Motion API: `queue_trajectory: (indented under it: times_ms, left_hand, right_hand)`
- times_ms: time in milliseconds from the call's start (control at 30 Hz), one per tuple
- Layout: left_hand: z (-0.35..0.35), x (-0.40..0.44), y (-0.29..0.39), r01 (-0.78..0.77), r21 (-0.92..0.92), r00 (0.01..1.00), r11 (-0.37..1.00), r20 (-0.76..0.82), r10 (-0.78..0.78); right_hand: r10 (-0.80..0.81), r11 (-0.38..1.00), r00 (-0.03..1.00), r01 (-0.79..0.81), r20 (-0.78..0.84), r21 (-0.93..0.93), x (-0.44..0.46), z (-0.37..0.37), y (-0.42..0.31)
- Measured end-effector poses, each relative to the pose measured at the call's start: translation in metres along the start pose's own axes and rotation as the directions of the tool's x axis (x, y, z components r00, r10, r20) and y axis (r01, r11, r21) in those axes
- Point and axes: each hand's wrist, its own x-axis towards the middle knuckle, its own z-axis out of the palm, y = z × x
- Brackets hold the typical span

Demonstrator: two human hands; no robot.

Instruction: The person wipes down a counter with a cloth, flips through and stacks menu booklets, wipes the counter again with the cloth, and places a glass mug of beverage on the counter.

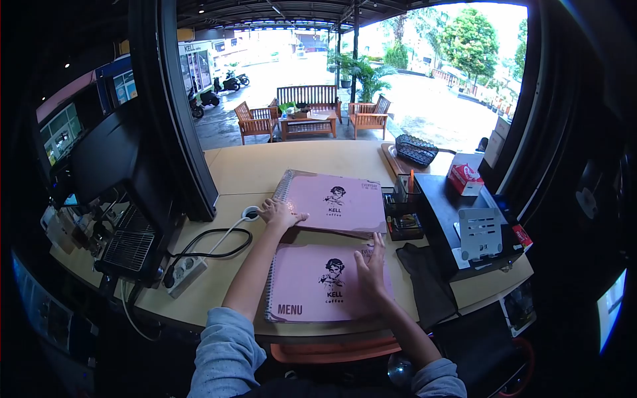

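Two pink spiral-bound menus with a "KELL coffee" print lie on the wooden counter. The far menu (352,199) sits slightly askew behind the near menu (312,265), and other sheets or covers show beneath its lower edge. My left hand (279,213) rests with spread fingers at the far menu's lower left, over the spiral side. My right hand (373,268) lies above the near menu's right side, its fingers stretched toward the far menu's lower right corner. The hand hides part of the near menu's print. Neither hand is closed around anything.
Left of the menus are a white power strip (187,275), a black cable (229,251) and a dark machine with a grille (129,239). On the right stand a black box (431,199) with a metal stand (480,233), a pen organiser (405,225), a dark cloth (424,282) and a wire basket (416,150).
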Motion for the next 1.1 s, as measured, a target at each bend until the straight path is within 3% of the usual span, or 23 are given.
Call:
queue_trajectory:
  times_ms: [67, 200, 267, 300, 333, 400, 467, 533, 567, 600, 633, 667, 767, 800, 867, 900, 933, 1000, 1033, 1067, 1100]
  left_hand:
    - [-0.007, -0.006, -0.002, -0.027, -0.049, 0.997, 0.998, 0.077, 0.031]
    - [0.004, 0.012, -0.015, -0.031, -0.200, 0.997, 0.979, 0.066, 0.045]
    - [0.018, 0.033, -0.027, -0.058, -0.701, 0.926, 0.711, 0.228, 0.301]
    - [0.014, 0.022, -0.025, 0.093, -0.882, 0.906, 0.462, 0.267, 0.327]
    - [0.014, 0.012, -0.021, 0.090, -0.881, 0.908, 0.463, 0.264, 0.324]
    - [0.010, -0.008, -0.014, -0.042, -0.999, 0.963, 0.029, -0.032, 0.269]
    - [-0.009, -0.036, -0.021, -0.056, -0.998, 0.959, 0.014, -0.050, 0.277]
    - [-0.033, -0.067, -0.036, 0.005, -0.999, 0.985, -0.045, -0.003, 0.174]
    - [-0.037, -0.074, -0.050, 0.003, -0.999, 0.985, -0.041, -0.004, 0.171]
    - [-0.038, -0.078, -0.070, -0.014, -0.996, 0.963, -0.093, -0.039, 0.265]
    - [-0.037, -0.086, -0.084, -0.021, -0.989, 0.932, -0.145, -0.072, 0.354]
    - [-0.041, -0.104, -0.092, -0.010, -0.990, 0.936, -0.140, -0.059, 0.348]
    - [-0.033, -0.157, -0.107, 0.062, -0.990, 0.927, -0.129, 0.009, 0.374]
    - [-0.017, -0.167, -0.108, 0.081, -0.989, 0.930, -0.125, 0.029, 0.367]
    - [0.013, -0.182, -0.107, 0.061, -0.998, 0.952, -0.009, 0.055, 0.299]
    - [-0.009, -0.202, -0.107, 0.162, -0.983, 0.916, 0.083, 0.181, 0.359]
    - [0.010, -0.196, -0.115, 0.171, -0.982, 0.912, 0.085, 0.191, 0.362]
    - [0.055, -0.171, -0.136, -0.139, -0.820, 0.924, 0.555, 0.094, 0.370]
    - [0.023, -0.190, -0.132, -0.142, -0.601, 0.935, 0.786, 0.179, 0.306]
    - [0.007, -0.200, -0.130, -0.143, -0.602, 0.935, 0.786, 0.178, 0.307]
    - [-0.004, -0.208, -0.129, -0.174, -0.529, 0.940, 0.831, 0.162, 0.300]
  right_hand:
    - [0.001, 1.000, 1.000, -0.001, 0.011, -0.011, 0.000, -0.001, 0.000]
    - [0.018, 1.000, 1.000, -0.018, 0.011, 0.003, 0.001, -0.002, 0.001]
    - [0.000, 1.000, 1.000, 0.000, -0.013, 0.031, 0.001, -0.001, 0.003]
    - [-0.002, 0.999, 1.000, 0.003, -0.014, 0.035, 0.001, 0.001, 0.006]
    - [-0.003, 0.998, 0.999, 0.005, -0.034, 0.067, 0.002, 0.002, 0.010]
    - [-0.008, 0.995, 0.999, 0.014, -0.054, 0.101, 0.003, 0.002, 0.013]
    - [0.191, 0.863, 0.981, -0.148, -0.040, 0.483, 0.002, -0.004, 0.015]
    - [0.206, 0.806, 0.974, -0.116, -0.090, 0.580, 0.005, -0.012, 0.024]
    - [0.356, 0.643, 0.935, -0.234, -0.014, 0.729, 0.007, -0.025, 0.021]
    - [0.480, 0.438, 0.872, -0.329, 0.092, 0.837, 0.009, -0.040, 0.014]
    - [0.432, 0.296, 0.876, -0.360, 0.212, 0.884, 0.013, -0.057, 0.012]
    - [0.370, 0.150, 0.870, -0.401, 0.325, 0.904, 0.016, -0.075, 0.008]
    - [0.104, 0.226, 0.867, -0.498, 0.488, 0.837, 0.016, -0.112, -0.020]
    - [0.092, 0.296, 0.885, -0.462, 0.457, 0.836, 0.015, -0.112, -0.018]
    - [0.244, 0.708, 0.861, -0.473, 0.447, 0.525, 0.002, -0.119, -0.025]
    - [0.256, 0.706, 0.855, -0.484, 0.451, 0.517, -0.004, -0.117, -0.015]
    - [0.237, 0.750, 0.853, -0.465, 0.465, 0.471, -0.010, -0.112, -0.002]
    - [0.277, 0.808, 0.823, -0.479, 0.496, 0.343, -0.020, -0.114, 0.006]
    - [0.295, 0.876, 0.825, -0.436, 0.483, 0.209, -0.023, -0.114, 0.005]
    - [0.311, 0.921, 0.827, -0.385, 0.468, 0.067, -0.025, -0.113, 0.005]
    - [0.313, 0.921, 0.827, -0.385, 0.466, 0.066, -0.026, -0.112, 0.000]
